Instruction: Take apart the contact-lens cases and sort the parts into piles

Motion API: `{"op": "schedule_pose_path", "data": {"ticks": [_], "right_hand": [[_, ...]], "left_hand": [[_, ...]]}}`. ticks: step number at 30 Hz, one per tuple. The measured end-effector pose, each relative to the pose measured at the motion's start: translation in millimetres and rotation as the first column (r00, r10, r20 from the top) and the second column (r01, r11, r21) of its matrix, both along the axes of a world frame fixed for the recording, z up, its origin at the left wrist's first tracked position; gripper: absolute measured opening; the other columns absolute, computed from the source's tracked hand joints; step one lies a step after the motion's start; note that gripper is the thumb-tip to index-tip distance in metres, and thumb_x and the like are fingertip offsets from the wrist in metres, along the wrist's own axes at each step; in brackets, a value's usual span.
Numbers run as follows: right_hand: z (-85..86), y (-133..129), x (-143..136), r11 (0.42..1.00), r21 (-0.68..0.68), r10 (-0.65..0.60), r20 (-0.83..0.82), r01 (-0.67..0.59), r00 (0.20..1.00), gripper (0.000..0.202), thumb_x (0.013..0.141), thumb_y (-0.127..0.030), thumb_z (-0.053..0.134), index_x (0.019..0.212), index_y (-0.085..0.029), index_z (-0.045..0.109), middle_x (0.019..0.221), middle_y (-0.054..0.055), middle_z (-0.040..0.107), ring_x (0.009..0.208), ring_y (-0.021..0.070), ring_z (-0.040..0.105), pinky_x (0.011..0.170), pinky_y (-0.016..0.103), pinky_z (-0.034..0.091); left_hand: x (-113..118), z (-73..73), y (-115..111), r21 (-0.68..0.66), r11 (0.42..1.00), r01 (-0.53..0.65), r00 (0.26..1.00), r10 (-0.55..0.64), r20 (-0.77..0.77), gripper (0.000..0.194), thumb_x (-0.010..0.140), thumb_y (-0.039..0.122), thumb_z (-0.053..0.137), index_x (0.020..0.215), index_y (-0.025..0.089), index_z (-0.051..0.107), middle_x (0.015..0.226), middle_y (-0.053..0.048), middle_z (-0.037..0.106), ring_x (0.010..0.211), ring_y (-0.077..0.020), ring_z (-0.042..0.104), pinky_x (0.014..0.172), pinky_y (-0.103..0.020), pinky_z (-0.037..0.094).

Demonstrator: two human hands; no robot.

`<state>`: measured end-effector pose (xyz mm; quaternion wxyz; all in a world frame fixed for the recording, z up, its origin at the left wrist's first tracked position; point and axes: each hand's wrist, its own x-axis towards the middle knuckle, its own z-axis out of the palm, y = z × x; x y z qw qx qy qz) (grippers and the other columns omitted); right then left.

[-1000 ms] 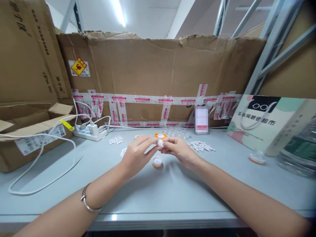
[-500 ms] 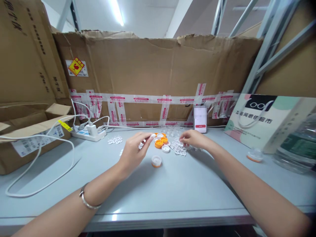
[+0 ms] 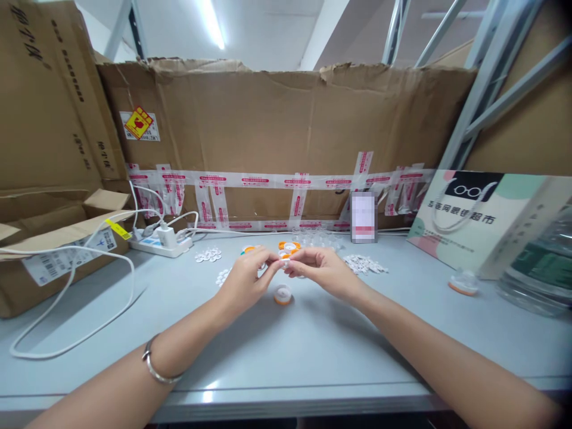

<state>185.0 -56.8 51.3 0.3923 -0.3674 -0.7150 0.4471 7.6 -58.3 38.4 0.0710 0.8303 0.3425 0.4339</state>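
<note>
My left hand (image 3: pixel 251 273) and my right hand (image 3: pixel 322 271) meet over the middle of the table. Between their fingertips is a small white plastic part (image 3: pixel 285 260), pinched from both sides; its exact shape is too small to tell. Just below the hands stands a round cup-like piece (image 3: pixel 282 294), whitish with an orange base. Orange and white round caps (image 3: pixel 289 246) lie behind the fingers, partly covered by them. To the right of my right hand spreads a pile of small white plastic pieces (image 3: pixel 364 264).
Small white discs (image 3: pixel 208 255) lie at the left, near a power strip (image 3: pixel 161 241) with loose white cables. Clear cups (image 3: pixel 315 236) and a propped phone (image 3: pixel 363 217) stand at the back. On the right are a clear dome with an orange base (image 3: pixel 463 282), a paper bag (image 3: pixel 465 220) and a large bottle (image 3: pixel 538 268).
My right hand has left the pile of white pieces and moved left to meet my left hand. Both now pinch at the small white part, which my left hand held before.
</note>
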Motion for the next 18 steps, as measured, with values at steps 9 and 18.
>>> {"op": "schedule_pose_path", "data": {"ticks": [9, 18], "right_hand": [[-7.4, 4.8, -5.6, 0.992, -0.049, -0.122, -0.144, 0.116, 0.982, 0.022, 0.073, -0.036, 0.062, 0.078, -0.014, 0.062, 0.074, 0.003, 0.065, 0.071, 0.0114, 0.061, 0.072, 0.027, 0.048], [0.5, -3.7, -10.7, 0.993, -0.045, -0.118, -0.173, 0.112, 0.978, 0.017, 0.073, -0.033, 0.063, 0.074, -0.016, 0.064, 0.073, 0.003, 0.067, 0.071, 0.0127, 0.063, 0.069, 0.026, 0.047]], "left_hand": [[-0.7, -3.0, 1.0, 0.28, 0.953, -0.115, 0.984, 0.148, -0.099, 0.017, 0.083, 0.027, 0.052, 0.096, 0.018, 0.056, 0.086, -0.003, 0.061, 0.078, -0.0139, 0.054, 0.071, -0.028, 0.043], [-4.1, 5.5, -5.3, 0.584, 0.792, -0.18, 0.95, 0.294, -0.105, 0.011, 0.082, 0.019, 0.053, 0.089, 0.019, 0.061, 0.083, -0.003, 0.064, 0.076, -0.0147, 0.054, 0.068, -0.028, 0.044]]}}
